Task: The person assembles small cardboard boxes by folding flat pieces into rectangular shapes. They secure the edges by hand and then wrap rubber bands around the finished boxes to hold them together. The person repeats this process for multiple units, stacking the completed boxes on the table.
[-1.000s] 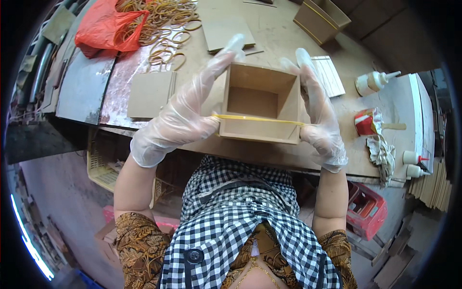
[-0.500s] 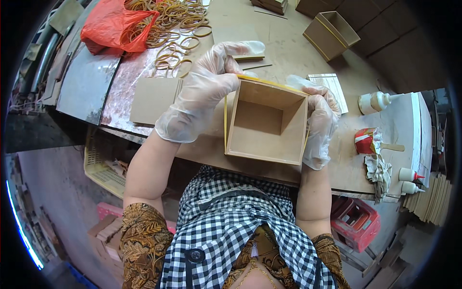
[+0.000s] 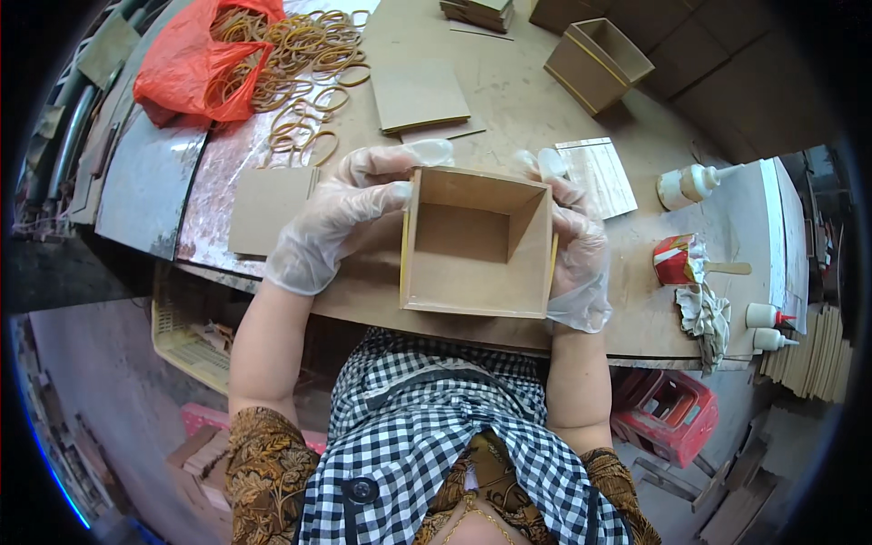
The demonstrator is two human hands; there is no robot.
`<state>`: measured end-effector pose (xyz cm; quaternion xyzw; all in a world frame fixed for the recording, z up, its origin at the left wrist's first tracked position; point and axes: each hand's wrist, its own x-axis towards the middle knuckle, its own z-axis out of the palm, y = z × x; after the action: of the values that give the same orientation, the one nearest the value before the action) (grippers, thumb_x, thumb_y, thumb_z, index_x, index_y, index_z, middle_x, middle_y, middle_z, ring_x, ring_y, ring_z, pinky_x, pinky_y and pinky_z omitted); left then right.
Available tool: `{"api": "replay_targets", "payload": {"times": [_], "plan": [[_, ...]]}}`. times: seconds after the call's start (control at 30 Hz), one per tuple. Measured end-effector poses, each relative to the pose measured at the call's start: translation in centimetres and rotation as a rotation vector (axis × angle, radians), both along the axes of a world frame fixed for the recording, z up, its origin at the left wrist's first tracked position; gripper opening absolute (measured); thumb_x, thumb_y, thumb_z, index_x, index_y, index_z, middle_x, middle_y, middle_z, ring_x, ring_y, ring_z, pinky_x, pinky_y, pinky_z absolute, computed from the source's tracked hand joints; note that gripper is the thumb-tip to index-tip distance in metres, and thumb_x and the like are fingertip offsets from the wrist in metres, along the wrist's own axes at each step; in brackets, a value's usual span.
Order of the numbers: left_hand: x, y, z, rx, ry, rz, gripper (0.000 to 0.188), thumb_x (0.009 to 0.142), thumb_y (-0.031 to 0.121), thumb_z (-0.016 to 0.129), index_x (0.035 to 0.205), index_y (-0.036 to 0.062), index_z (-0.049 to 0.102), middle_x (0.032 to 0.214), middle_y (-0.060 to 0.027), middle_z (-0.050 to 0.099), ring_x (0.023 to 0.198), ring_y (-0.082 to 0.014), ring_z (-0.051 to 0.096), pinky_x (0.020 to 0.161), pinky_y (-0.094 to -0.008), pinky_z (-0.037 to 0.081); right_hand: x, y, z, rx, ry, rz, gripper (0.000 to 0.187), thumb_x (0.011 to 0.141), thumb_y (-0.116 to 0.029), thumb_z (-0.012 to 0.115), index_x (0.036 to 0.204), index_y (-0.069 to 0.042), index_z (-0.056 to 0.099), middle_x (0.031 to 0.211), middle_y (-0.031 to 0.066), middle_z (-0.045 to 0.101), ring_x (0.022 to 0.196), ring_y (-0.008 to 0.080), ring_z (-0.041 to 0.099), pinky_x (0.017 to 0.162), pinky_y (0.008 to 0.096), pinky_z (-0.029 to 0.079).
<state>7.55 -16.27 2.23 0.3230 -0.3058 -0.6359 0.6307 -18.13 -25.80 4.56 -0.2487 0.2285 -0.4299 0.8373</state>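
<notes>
An open-topped brown board box [image 3: 477,289] is held in front of me over the table's near edge, its hollow inside facing up. My left hand [image 3: 350,204], in a clear plastic glove, grips its far left corner, with thumb and forefinger at the rim. My gloved right hand [image 3: 581,254] holds the right wall, its fingers bent against the outside. A yellow rubber band [image 3: 404,259] runs round the outside of the box and shows along its left and right walls. The far wall's outside and some fingertips are hidden.
A red plastic bag [image 3: 195,68] spills rubber bands [image 3: 309,54] at far left. Flat boards [image 3: 418,95] and another banded box [image 3: 595,68] lie beyond my hands. At right are a glue bottle [image 3: 690,186], a red tub [image 3: 677,261] with a stick, and a rag [image 3: 704,318].
The band lay stretched along the far rim near my hands; now it sits lower, round the walls. My left fingers have come down to the box. The view has shifted slightly.
</notes>
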Motion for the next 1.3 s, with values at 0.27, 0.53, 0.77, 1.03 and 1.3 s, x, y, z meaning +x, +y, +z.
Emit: {"api": "replay_targets", "payload": {"times": [0.27,0.53,0.77,1.03,1.3], "plan": [[-1.8,0.8,-0.1,-0.016,-0.111,0.149,0.049,0.088,0.012,0.075,0.132,0.0002,0.058,0.135,-0.0126,0.060,0.123,-0.0216,0.058,0.110,-0.0368,0.042,0.2,1.0,-2.5,-0.010,-0.102,-0.081,0.041,0.090,-0.006,0.061,0.130,-0.001,0.056,0.131,0.0154,0.060,0.121,0.0287,0.059,0.107,0.0453,0.048],[-4.4,1.0,2.5,0.011,-0.051,0.366,0.076,0.087,0.001,0.055,0.157,0.0044,0.026,0.161,-0.0074,0.029,0.139,-0.0158,0.039,0.111,-0.0289,0.034,0.3,0.1,-3.7,0.017,-0.281,-0.226,0.035,0.097,-0.027,0.063,0.120,-0.001,0.061,0.128,0.0142,0.060,0.128,0.0271,0.052,0.113,0.0419,0.040],[-4.2,3.8,-0.1,-0.072,-0.157,0.216,0.076,0.091,0.018,0.070,0.154,0.0023,0.031,0.155,-0.0093,0.036,0.142,-0.0199,0.035,0.117,-0.0341,0.028,-0.9,6.6,2.2,-0.544,0.370,-0.094,0.080,0.089,-0.021,0.069,0.153,0.003,0.028,0.158,0.0171,0.033,0.145,0.0281,0.034,0.120,0.0420,0.026],[-6.9,7.0,3.8,-0.071,-0.421,0.190,0.100,0.074,0.025,0.084,0.154,0.0028,0.027,0.154,-0.0148,0.035,0.146,-0.0270,0.030,0.120,-0.0413,0.023,-2.0,5.4,3.0,-0.701,0.560,0.096,0.097,0.073,-0.021,0.085,0.151,0.004,0.034,0.157,0.0179,0.035,0.145,0.0271,0.033,0.119,0.0397,0.027],[-5.3,4.8,6.4,-0.553,-1.384,0.119,0.088,0.057,0.064,0.079,0.131,0.0184,0.066,0.162,-0.0137,0.029,0.152,-0.0348,0.014,0.122,-0.0467,0.014,-2.9,3.8,3.1,-0.787,0.568,0.206,0.098,0.072,-0.024,0.084,0.151,0.003,0.035,0.157,0.0176,0.035,0.146,0.0270,0.032,0.120,0.0399,0.024]]}}
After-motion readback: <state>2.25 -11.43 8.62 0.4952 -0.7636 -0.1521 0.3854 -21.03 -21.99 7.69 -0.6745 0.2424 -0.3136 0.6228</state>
